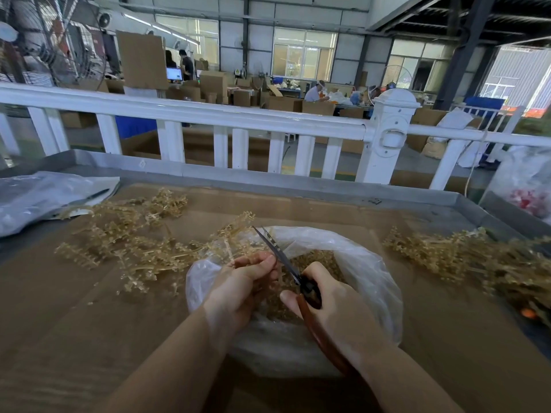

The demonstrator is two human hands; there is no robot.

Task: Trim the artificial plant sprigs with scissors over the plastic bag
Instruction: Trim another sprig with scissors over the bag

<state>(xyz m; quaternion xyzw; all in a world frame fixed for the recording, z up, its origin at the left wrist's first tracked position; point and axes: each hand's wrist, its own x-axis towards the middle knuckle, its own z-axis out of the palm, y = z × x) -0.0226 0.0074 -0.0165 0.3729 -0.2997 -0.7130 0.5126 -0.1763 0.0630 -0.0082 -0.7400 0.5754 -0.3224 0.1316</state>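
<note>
Mid-trim: the left hand [238, 281] pinches a pale tan plastic sprig [229, 248] above the clear plastic bag [369, 263]; the right hand [325, 305] grips brown-handled scissors [286, 260], blades slightly parted. Next, I'd guess, close them on the stem.

The only camera sits on my head, so the one view looks forward and steeply down over my forearms. It is wide-angle: my left hand [241, 281] and right hand [331, 302] sit close below, low in the middle, over the plastic bag [366, 263]. The brown table [89, 308] fills the lower half. Higher up, the view reaches over the white railing [208, 114], which bends with the lens, into the workshop hall beyond, far off. No second view overlaps it
</note>
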